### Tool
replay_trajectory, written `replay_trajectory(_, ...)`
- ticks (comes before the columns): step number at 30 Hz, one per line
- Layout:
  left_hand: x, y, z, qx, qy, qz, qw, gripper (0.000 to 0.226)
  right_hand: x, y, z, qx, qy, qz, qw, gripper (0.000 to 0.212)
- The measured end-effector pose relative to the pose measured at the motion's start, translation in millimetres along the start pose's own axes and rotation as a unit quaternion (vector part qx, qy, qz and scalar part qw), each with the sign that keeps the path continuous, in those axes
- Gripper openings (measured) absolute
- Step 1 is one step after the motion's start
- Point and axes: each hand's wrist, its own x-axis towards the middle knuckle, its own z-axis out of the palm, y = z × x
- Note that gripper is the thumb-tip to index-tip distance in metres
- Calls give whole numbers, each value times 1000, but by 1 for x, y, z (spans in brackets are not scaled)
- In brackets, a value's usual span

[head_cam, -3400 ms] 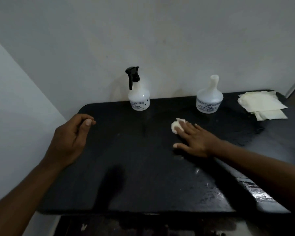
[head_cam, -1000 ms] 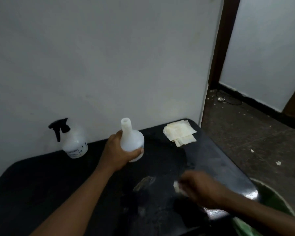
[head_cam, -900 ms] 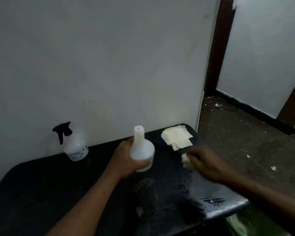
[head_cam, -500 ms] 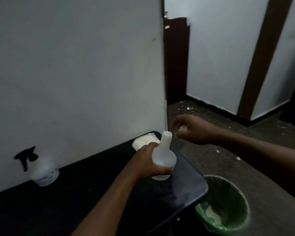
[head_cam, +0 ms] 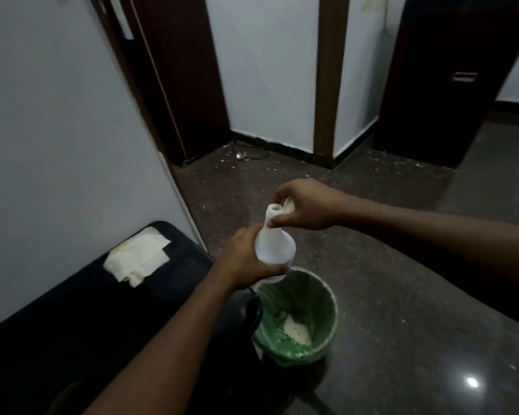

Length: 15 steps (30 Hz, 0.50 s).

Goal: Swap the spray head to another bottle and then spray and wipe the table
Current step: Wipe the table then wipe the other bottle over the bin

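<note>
Dark speckled floor filled most of the dim room, bounded by a pale wall, with a dark door at the back left and a tall dark cabinet at the far right. A thin cable lay on the floor by the skirting near the door. At the lower left a black table stood along the wall, and a small stack of folded pale cloths lay on its far end, close to the wall. Just past the table's rounded end a green-lined bin stood on the floor, with scraps of pale paper in its bottom.

A person stood at the table's end with both bare arms stretched out and the hands close together over the bin. The left hand gripped the round body of a white bottle, fingers wrapped behind it and thumb curled across its lower front. The bottle was held upright, off the table, in the air above the bin's rim on the table side. Its narrow neck ended in an open mouth.

The right hand came in from the right at the level of the neck, fingers curled around a small white wad that showed just beside the mouth. Its thumb tip touched the right side of the neck. Whether the wad touched the rim of the mouth could not be told. A bright spot of light glinted on the floor at the lower right.
</note>
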Motion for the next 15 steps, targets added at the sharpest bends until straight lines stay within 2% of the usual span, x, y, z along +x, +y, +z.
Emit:
replay_trajectory(2, 11, 5, 16, 2, -14, -1, 1000, 99, -1, 18, 6, 2, 8, 15, 1000, 37)
replay_trajectory(5, 19, 7, 24, 18, -42, -29, 999, 129, 3, 41, 21, -17, 16, 38, 999, 35)
replay_trajectory(6, 20, 5, 21, 26, -44, -36, 998, 131, 5, 48, 29, -26, 16, 48, 998, 36)
replay_trajectory(13, -6, -27, -38, 73, 10, -63, 995, 121, 21, 78, 87, -57, -50, 104, 992, 41)
replay_trajectory(15, -16, -34, -50, 80, 27, -55, 995, 116, 25, 83, 100, -77, -65, 116, 988, 52)
